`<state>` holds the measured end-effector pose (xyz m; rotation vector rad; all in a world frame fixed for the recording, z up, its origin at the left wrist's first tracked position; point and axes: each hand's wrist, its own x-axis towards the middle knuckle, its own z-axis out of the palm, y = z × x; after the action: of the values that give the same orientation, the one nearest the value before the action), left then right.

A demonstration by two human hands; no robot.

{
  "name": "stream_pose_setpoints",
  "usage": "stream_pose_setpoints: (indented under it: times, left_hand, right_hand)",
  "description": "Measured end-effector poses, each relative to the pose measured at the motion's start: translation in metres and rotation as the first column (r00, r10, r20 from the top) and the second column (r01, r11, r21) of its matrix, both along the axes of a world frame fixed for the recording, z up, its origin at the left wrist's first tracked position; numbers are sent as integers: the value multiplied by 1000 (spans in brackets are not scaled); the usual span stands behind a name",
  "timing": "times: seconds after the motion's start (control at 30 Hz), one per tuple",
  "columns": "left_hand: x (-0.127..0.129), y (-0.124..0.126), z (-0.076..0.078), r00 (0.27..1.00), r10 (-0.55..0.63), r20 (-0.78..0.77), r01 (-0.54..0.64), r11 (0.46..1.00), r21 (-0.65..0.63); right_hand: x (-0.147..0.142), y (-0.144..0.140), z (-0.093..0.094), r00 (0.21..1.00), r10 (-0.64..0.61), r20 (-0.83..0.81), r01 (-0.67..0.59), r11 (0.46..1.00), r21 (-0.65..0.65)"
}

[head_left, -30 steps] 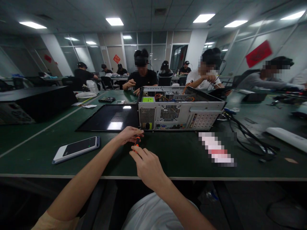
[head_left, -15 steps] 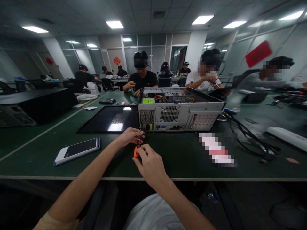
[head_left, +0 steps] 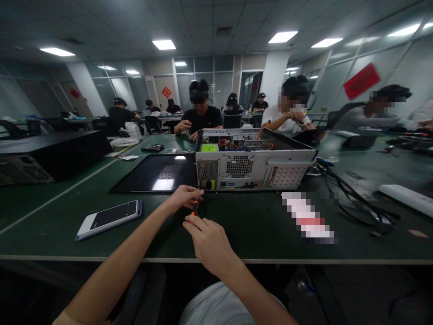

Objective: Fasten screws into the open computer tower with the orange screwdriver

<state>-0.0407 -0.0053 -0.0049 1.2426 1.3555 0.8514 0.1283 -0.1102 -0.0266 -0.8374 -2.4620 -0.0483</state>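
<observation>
My right hand (head_left: 206,239) grips the orange and black handle of a small screwdriver (head_left: 195,210) over the green table (head_left: 257,221). My left hand (head_left: 184,196) pinches its thin shaft near the tip. Both hands are just in front of the rear panel of an open desktop computer case (head_left: 252,164), which lies on its side with cables showing inside.
A phone (head_left: 108,216) lies to the left of my hands. The case's black side panel (head_left: 155,174) lies flat behind it. Black cables (head_left: 352,198) trail on the right, near a white bar (head_left: 406,198). Another black case (head_left: 50,153) stands far left. Several people sit opposite.
My right hand has shifted slightly on the screwdriver handle, covering more of it. The camera has tilted a little, so the scene sits lower in the picture.
</observation>
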Motion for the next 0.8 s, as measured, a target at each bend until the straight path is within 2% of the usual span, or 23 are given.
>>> stream_pose_setpoints:
  times: [0.2,0.37,0.47,0.7,0.8]
  left_hand:
    - [1,3,-3,999,-21,42,20,999,25]
    - [2,2,-3,995,-12,99,12,1000,-4]
    - [3,1,0,996,-13,84,14,1000,-19]
    - [-1,4,-4,1000,17,26,-16,999,-35]
    - [-3,5,-6,1000,5,23,-5,1000,-13]
  right_hand:
    - [0,-1,4,1000,15,-15,-15,999,-29]
    - [-1,-2,5,979,-129,-156,121,991,-58]
    - [-1,-2,4,969,-179,-171,167,983,-77]
    - [-1,1,-2,993,-52,-110,56,998,33]
    - [0,1,-2,999,-22,-47,23,999,23]
